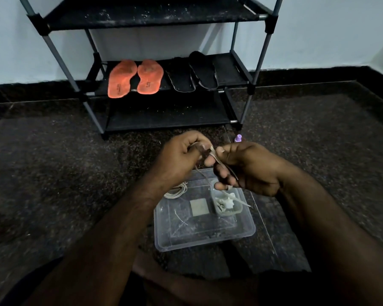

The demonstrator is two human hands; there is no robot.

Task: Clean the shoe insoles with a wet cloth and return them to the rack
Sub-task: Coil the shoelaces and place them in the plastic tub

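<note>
1. My left hand (181, 157) is up over the tub (205, 237), fingers curled tight, thumb pinching one end of a thin pale strip (212, 156).
2. My right hand (248, 168) sits just beside it, fingers bent round the same strip lower down, so the strip runs slanting between both hands.
3. What the strip is, I cannot tell; it is too thin and blurred.
4. The tub is clear plastic, on the dark floor (53, 173) right below my hands.
5. Inside the tub: a small square pad (199, 207) near the middle, and a little cup (227, 205) with white bits to its right.
6. A coil of pale cord (176, 192) lies at the tub's far left corner.
7. A purple cap (238, 138) peeks out just beyond my right hand.
8. The insoles are on the rack (259, 62), middle shelf, well apart from my hands.
9. Orange pair (135, 78) on the left, side by side, toes toward the wall.
10. Black pair (194, 72) to their right, the right one overlapping the left one's edge.
11. The rack stands against the pale wall (318, 29).
</note>
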